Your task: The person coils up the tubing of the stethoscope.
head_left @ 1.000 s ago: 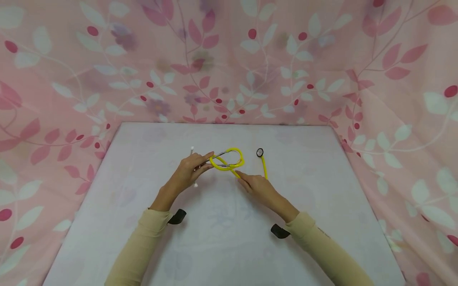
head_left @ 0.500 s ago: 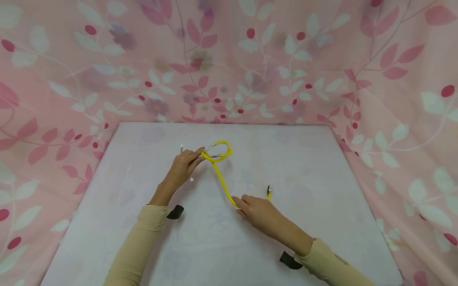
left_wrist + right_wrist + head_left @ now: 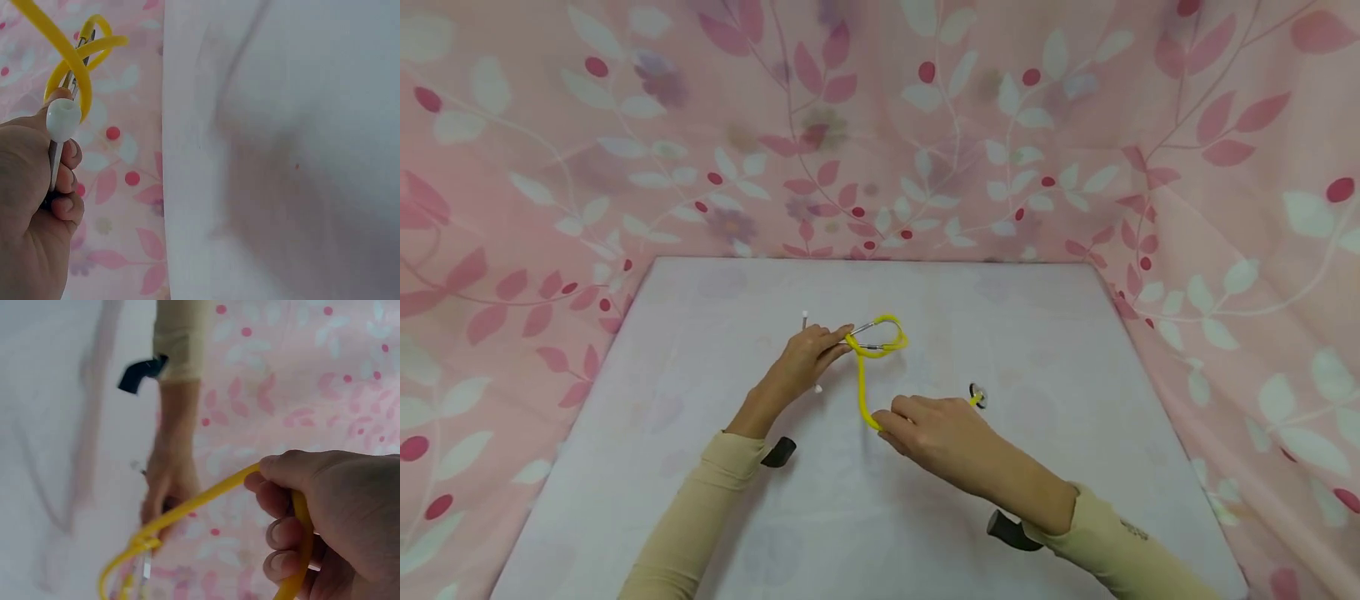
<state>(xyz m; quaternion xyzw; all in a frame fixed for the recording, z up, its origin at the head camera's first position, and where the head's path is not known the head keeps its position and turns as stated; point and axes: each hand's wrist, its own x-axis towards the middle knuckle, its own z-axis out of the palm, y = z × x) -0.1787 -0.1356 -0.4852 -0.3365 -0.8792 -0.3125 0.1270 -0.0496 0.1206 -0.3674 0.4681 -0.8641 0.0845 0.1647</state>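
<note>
A stethoscope with yellow tubing [image 3: 862, 392] is held above the table between both hands. My left hand [image 3: 805, 358] grips its metal ear tubes, and a white ear tip [image 3: 64, 120] sticks out beside the fingers in the left wrist view. Beyond that hand, the tubing is looped around the metal arms. Lower and to the right, my right hand [image 3: 943, 433] pinches the tubing between thumb and fingers; in the right wrist view the tube [image 3: 212, 492] runs through the curled fingers. The round chest piece [image 3: 977, 395] shows just past the right hand's back.
A white-covered table [image 3: 820, 533] lies under the hands. Pink leaf-patterned cloth [image 3: 880, 125] hangs behind it and at both sides. A black wrist-camera mount [image 3: 778, 452] juts from the left sleeve, another black mount [image 3: 1013, 532] from the right.
My right hand has moved down toward the front, drawing the tubing out from the loop, and the chest piece has come lower with it. The left hand keeps its grip, shifting slightly.
</note>
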